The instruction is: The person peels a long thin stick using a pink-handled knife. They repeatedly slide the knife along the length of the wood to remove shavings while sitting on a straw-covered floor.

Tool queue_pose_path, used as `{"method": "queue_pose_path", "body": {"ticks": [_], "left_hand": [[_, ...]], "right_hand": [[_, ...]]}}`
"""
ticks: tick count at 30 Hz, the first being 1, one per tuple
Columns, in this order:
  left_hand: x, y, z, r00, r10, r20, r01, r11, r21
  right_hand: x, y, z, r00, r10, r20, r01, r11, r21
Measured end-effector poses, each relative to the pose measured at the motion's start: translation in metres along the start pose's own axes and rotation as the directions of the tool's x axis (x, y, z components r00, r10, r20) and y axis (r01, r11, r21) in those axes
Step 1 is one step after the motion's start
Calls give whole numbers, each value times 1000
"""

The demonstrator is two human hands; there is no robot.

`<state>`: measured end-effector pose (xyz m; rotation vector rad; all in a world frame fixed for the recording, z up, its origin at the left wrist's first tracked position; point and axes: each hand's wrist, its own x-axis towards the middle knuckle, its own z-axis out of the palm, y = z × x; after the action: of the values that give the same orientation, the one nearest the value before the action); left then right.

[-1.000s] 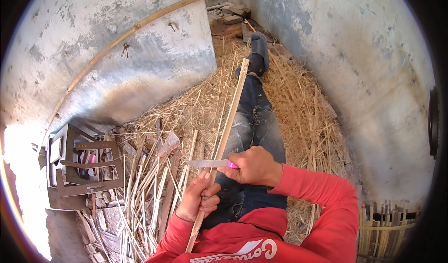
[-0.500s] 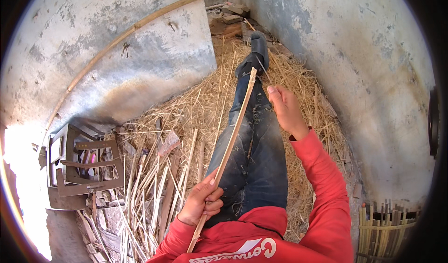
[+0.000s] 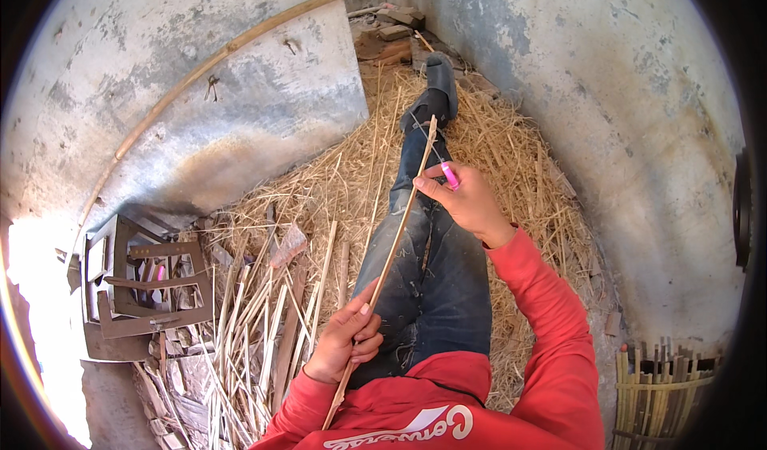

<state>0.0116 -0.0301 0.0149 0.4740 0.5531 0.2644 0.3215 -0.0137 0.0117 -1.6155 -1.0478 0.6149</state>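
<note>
A long, thin bamboo strip [image 3: 398, 234] slants over my outstretched legs, from my lap up toward my shoe. My left hand [image 3: 345, 344] is closed around its lower part, near my waist. Higher up, the thumb and finger of my right hand [image 3: 470, 204] pinch the strip. The same hand also keeps hold of a slim tool with a pink handle [image 3: 450, 176]. Its thin metal shaft or blade points up and left, crossing the strip near the tip; the exact kind of tool cannot be made out.
Bamboo strips [image 3: 268, 338] lie in a heap to my left, beside a dark metal frame [image 3: 152, 286]. Straw-like shavings [image 3: 319, 174] cover the floor around my legs. A long curved pole [image 3: 240, 41] leans along the wall. At the lower right stands a slatted bamboo basket [image 3: 661, 394].
My right hand has moved left onto the strip and turned, so the tool's pink handle now shows. The strip appears turned edge-on. My left hand stays in about the same place.
</note>
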Motion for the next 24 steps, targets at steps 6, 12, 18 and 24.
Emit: {"method": "queue_pose_path", "body": {"ticks": [6,12,18,24], "left_hand": [[-3,-4,-2,982,104,158,-129,980,153],[-20,-18,-12,917,199,347,-303,911,279],[-25,-11,-4,950,52,307,-26,996,-90],[-26,-9,-8,958,-35,285,88,981,-175]], "right_hand": [[8,-1,-4,1000,0,5,-2,977,213],[38,-24,-51,994,61,-95,-16,910,415],[23,-15,-42,965,-168,-204,182,982,53],[19,-15,-37,941,-239,-238,223,970,-92]]}}
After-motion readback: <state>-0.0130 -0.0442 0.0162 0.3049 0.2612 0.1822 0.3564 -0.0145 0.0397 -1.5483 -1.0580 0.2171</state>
